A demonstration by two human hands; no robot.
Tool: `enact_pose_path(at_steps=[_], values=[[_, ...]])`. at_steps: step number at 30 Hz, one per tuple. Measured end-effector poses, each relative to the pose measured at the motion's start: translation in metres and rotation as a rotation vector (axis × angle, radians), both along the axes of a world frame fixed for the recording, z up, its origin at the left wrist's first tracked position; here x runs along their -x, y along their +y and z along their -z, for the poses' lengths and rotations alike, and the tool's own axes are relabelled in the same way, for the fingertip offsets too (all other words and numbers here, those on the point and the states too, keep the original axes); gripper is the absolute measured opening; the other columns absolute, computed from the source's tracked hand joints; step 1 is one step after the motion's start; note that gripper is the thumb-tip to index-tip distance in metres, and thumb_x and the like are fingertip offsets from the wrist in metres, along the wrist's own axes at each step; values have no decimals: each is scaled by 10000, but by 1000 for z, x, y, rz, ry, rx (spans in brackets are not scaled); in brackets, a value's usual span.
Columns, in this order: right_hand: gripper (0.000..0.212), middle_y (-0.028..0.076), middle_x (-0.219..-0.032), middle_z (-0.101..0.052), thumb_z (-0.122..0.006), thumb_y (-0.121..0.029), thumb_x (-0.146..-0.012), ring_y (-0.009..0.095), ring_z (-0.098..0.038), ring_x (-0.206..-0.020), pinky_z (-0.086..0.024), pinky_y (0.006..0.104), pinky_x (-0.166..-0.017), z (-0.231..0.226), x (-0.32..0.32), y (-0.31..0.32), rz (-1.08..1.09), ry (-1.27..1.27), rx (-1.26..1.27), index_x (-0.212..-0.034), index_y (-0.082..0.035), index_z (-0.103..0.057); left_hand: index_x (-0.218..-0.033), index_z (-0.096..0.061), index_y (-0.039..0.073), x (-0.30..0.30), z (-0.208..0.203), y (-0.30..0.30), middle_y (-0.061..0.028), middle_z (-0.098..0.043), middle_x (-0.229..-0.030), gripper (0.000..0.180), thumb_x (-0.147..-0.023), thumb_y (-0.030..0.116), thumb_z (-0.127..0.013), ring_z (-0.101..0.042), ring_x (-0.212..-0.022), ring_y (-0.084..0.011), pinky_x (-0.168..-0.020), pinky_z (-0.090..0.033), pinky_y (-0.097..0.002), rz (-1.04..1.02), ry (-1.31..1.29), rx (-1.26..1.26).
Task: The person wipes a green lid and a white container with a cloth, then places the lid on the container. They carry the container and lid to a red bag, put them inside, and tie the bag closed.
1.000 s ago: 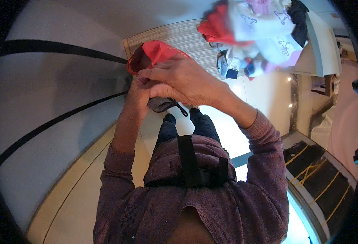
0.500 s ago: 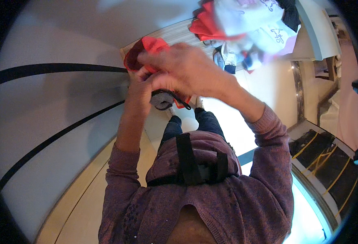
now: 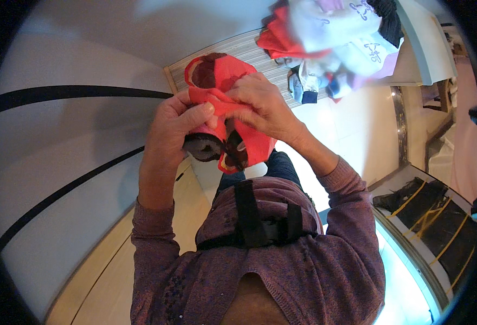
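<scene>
A bright red cloth piece [image 3: 228, 67] is bunched between my hands, with dark brown openings edged in a pale trim at its far and near ends. My left hand [image 3: 176, 119] grips it from the left, its thumb pressed flat on a folded strap-like band of the cloth. From the right, my right hand [image 3: 265, 105] pinches the same band, its fingertips partly hidden in the folds. Below my left thumb hangs a rolled grey fabric piece [image 3: 203, 147] with a black edge. Whether that roll is part of the red cloth, I cannot tell.
A heap of white cloth bags [image 3: 325, 27] with red and dark clothing lies on a wood-grain shelf [image 3: 195, 59] at the back. A grey wall panel with black strips [image 3: 87, 92] is close on my left. At right stands a dark rack with yellow cords [image 3: 428, 211].
The red cloth has come nearer and right, and more of it shows spread out. My right hand has lowered and its motion blur is gone; my left hand has opened less over the cloth.
</scene>
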State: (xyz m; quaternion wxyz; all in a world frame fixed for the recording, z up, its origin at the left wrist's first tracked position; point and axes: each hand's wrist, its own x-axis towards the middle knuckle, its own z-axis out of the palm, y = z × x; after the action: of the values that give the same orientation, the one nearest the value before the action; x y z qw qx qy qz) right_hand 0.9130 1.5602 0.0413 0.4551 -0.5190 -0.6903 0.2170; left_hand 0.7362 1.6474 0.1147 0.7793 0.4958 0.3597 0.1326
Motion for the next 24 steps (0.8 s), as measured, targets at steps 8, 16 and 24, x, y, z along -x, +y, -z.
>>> enact_pose_path(at_steps=[8,16,24], values=[[172,27,-661,-543,-519,-108,-872,72,-502,-588,-427,227,-528,6,9,-9,147,652,259,-995,4,-565,-827,-569,24,0,-27,5,-67,-564,-697,109,-808,131,-562,-564,-621,-199,-589,-448,-278,408,294,-1115],[183,166,-788,-606,-581,-59,-764,306,-602,-685,-469,315,-579,11,37,2,226,197,11,-944,-24,-580,-729,-580,43,-22,-30,2,-94,-564,-717,148,-759,185,-605,-561,-621,-246,-568,-424,-359,826,225,-1330],[192,185,-684,-552,-610,-186,-709,346,-556,-654,-425,392,-572,16,42,-20,-70,397,229,-797,-24,-554,-688,-612,27,-32,-17,8,-109,-550,-592,157,-759,167,-600,-525,-501,-213,-492,-414,-318,715,155,-1078]])
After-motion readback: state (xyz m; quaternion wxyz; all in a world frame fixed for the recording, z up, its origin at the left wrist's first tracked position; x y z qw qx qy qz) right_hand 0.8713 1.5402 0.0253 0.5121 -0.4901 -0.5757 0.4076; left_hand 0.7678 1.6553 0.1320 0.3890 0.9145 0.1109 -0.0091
